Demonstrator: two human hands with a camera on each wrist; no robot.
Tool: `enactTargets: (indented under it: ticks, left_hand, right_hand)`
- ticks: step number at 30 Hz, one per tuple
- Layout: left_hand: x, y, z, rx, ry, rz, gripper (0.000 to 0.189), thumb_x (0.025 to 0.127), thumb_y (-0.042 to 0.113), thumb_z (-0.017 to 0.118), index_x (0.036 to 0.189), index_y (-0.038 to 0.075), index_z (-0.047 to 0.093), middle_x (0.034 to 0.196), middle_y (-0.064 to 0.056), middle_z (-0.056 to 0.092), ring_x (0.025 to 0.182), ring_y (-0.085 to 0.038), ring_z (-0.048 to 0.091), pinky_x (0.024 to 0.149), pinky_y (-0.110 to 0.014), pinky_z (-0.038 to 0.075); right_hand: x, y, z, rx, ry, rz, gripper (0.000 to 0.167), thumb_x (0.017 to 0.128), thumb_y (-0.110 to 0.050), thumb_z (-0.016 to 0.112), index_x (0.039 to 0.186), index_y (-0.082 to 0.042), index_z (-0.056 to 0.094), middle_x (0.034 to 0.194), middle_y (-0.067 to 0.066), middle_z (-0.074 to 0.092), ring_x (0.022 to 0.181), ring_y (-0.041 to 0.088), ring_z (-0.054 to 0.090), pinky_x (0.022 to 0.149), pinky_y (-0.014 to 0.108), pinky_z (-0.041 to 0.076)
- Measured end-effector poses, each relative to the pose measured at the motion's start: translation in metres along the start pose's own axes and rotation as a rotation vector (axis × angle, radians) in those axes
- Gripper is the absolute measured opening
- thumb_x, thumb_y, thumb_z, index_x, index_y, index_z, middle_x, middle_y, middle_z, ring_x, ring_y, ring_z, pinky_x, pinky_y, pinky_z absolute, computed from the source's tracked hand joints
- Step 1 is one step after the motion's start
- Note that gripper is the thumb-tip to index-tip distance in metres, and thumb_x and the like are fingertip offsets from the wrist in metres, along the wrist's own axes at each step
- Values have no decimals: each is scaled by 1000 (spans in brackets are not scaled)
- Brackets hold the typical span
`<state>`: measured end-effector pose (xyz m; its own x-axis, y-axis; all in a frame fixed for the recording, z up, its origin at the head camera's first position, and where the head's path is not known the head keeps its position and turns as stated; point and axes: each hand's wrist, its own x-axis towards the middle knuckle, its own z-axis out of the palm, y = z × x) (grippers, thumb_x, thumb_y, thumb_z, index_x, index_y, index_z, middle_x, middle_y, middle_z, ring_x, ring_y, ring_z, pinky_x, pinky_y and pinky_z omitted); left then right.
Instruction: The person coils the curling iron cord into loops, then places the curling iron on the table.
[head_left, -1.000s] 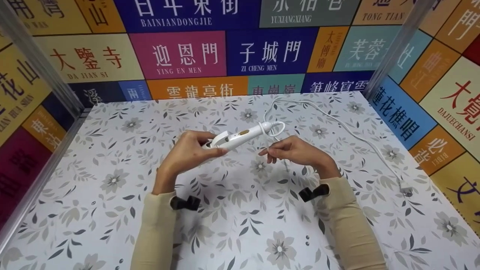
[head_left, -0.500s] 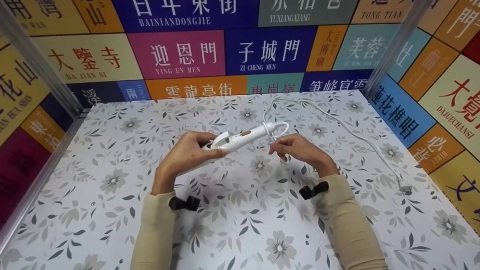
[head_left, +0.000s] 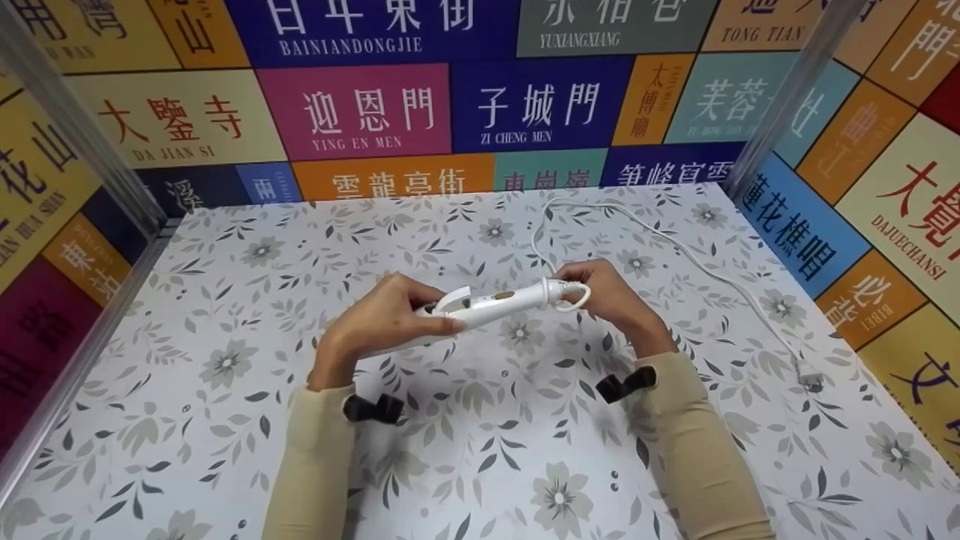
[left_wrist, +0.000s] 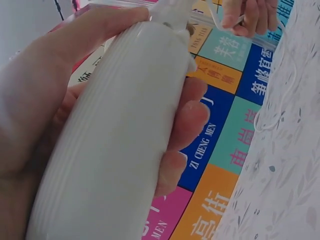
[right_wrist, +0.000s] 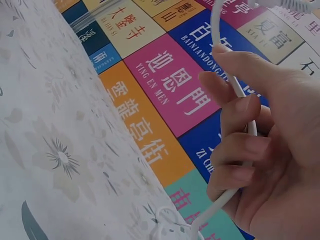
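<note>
Fingers (left_wrist: 191, 122) of my left hand (head_left: 384, 319) are wrapped round a white glossy plastic handheld appliance with a long rounded body (head_left: 491, 309), thumb laid along its near side. Firm grasp. A curved white lever (head_left: 453, 300) sits on top, just past my thumb; further along is an oval gold-coloured patch (head_left: 504, 295). I've got the appliance up off the table, between my hands, slightly tilted, cord end toward my right.

My right hand (head_left: 609, 298) is curled round a thin white flexible cable (right_wrist: 251, 125), which passes under my thumb tip and through the fingers. A small loop of that cable bulges out where it meets the appliance. The rest runs to the back of the white tabletop with grey floral print (head_left: 472, 450), then bends down the right side to a small greyish plug (head_left: 810, 379) near the edge.

Beige sleeves (head_left: 311, 465) on both arms, black clip at each cuff. Behind: multicoloured wall of lettered panels (head_left: 356, 112).
</note>
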<state>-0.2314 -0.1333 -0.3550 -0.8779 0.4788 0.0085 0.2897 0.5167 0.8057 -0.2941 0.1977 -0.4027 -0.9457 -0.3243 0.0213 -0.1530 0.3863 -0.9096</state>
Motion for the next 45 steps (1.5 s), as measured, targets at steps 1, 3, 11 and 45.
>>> enactTargets:
  ticks: [1, 3, 11, 45]
  left_hand:
    - [0, -1, 0, 4, -8, 6, 19, 80, 39, 82, 95, 27, 80, 72, 1, 69, 59, -11, 49, 52, -23, 40]
    - [1, -3, 1, 11, -19, 12, 19, 80, 38, 83, 94, 26, 80, 71, 2, 69, 58, -10, 49, 52, -22, 40]
    - [4, -4, 4, 19, -29, 20, 20, 79, 38, 83, 94, 25, 81, 72, 2, 71, 56, -10, 48, 51, -22, 39]
    - [7, -7, 4, 82, 94, -138, 24, 79, 40, 82, 97, 25, 80, 73, 1, 66, 56, -11, 46, 51, -25, 37]
  right_hand:
    - [-1, -2, 1, 8, 8, -7, 17, 93, -17, 69, 96, -1, 75, 64, -9, 62, 49, 7, 41, 48, 23, 36]
    - [-2, -6, 2, 24, 21, -10, 21, 92, -24, 73, 96, -4, 76, 68, -9, 67, 52, 8, 46, 50, 23, 39]
    - [-12, -24, 3, 92, 139, -90, 28, 84, -27, 82, 94, -2, 75, 73, -7, 70, 61, 8, 56, 57, 23, 49]
    - [-35, -66, 21, -185, 115, -229, 23, 101, -25, 60, 100, -10, 77, 69, 0, 59, 53, 10, 39, 50, 25, 33]
